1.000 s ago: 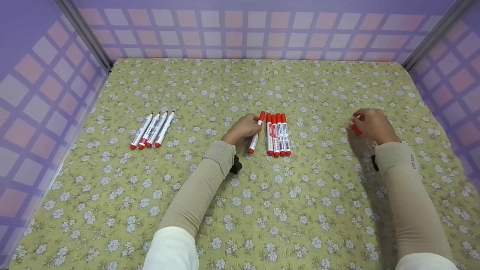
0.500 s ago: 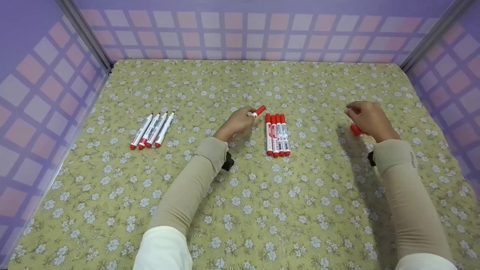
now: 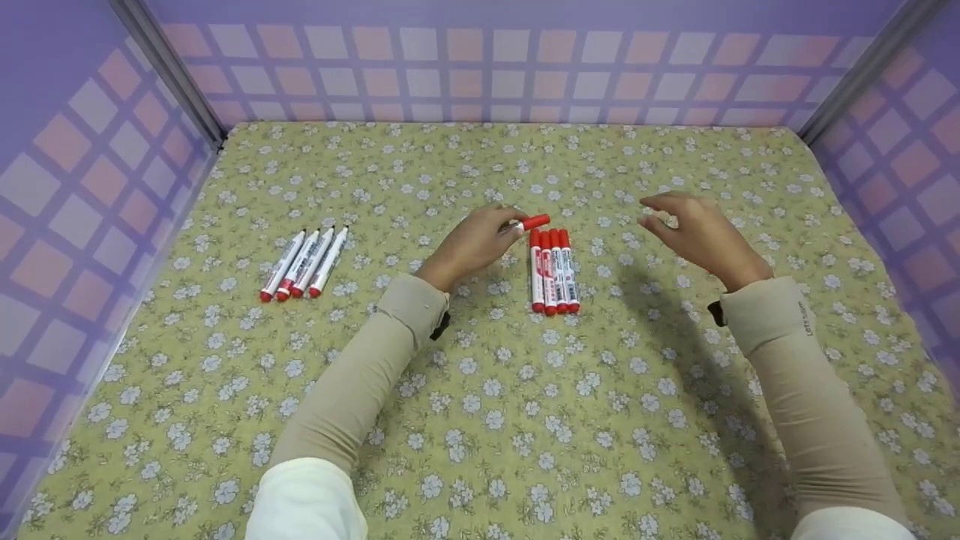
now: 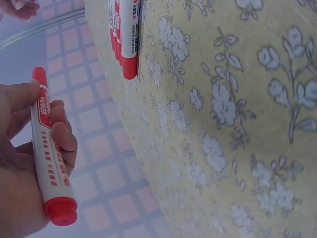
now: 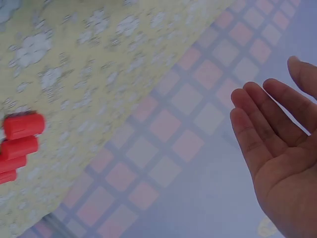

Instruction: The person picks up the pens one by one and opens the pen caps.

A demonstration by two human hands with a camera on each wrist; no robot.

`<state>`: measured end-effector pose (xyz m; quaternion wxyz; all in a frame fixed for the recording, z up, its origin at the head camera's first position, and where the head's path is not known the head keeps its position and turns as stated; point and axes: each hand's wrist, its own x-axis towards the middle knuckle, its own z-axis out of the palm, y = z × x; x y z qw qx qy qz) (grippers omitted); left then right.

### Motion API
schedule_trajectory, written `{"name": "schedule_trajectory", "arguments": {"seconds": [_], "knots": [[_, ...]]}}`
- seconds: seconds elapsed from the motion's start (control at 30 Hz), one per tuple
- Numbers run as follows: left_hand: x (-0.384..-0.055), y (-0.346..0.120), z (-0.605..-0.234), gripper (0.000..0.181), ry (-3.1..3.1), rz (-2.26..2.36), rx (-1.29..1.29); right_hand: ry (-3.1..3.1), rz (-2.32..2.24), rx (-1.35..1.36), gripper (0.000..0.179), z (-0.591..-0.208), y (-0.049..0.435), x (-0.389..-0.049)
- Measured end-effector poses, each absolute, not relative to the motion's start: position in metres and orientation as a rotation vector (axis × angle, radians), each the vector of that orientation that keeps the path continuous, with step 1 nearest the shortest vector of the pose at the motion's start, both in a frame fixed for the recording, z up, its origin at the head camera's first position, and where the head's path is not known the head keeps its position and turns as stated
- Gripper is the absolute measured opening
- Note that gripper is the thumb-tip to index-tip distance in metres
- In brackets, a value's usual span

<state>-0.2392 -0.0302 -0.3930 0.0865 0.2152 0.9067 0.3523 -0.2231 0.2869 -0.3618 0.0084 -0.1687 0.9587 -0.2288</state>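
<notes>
The left hand [image 3: 472,241] curls its fingers round a marker [image 4: 44,151], up over the flowery cloth [image 3: 480,360], near the tops of four markers [image 3: 551,271] in a row. The held marker lies sideways, its red cap [image 3: 537,221] pointing right. The right hand's [image 3: 697,234] fingers are nearly straight, thumb spread apart.

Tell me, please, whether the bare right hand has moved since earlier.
Yes, the right hand shifted left, toward the four red-capped white cylindrical markers.

Draped in matt cloth [image 3: 480,442] to the worktop [image 3: 420,161] edges, topped with smooth plastic markers [image 3: 550,277], flanked at far corners by metal-looking posts [image 3: 169,67].
</notes>
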Motion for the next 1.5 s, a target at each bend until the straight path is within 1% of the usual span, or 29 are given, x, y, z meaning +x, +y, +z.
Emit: {"name": "schedule_trajectory", "arguments": {"seconds": [0.17,0.33,0.47,0.63,0.9,1.13,1.33,1.5], "knots": [[-0.234,-0.031,-0.384,0.033,2.836,0.895,0.826,3.043,-0.648,-0.768,0.041,-0.355,0.266,-0.219],[-0.227,-0.032,-0.380,0.031,2.928,0.752,1.026,3.033,-0.624,-1.029,0.039,-0.350,0.247,-0.212],[-0.221,-0.033,-0.379,0.029,2.967,0.686,1.159,2.994,-0.617,-1.176,0.039,-0.348,0.234,-0.208],[-0.216,-0.031,-0.377,0.026,2.993,0.622,1.272,2.945,-0.588,-1.234,0.040,-0.346,0.218,-0.203],[-0.210,-0.027,-0.370,0.028,3.019,0.555,1.418,2.927,-0.528,-1.380,0.038,-0.345,0.199,-0.202],[-0.206,-0.027,-0.368,0.030,3.044,0.493,1.451,2.873,-0.525,-1.374,0.035,-0.345,0.188,-0.199],[-0.203,-0.026,-0.368,0.031,3.057,0.464,1.453,2.882,-0.516,-1.454,0.028,-0.348,0.181,-0.198],[-0.201,-0.026,-0.367,0.030,3.072,0.434,1.460,2.917,-0.442,-1.432,0.022,-0.349,0.178,-0.195]]}}
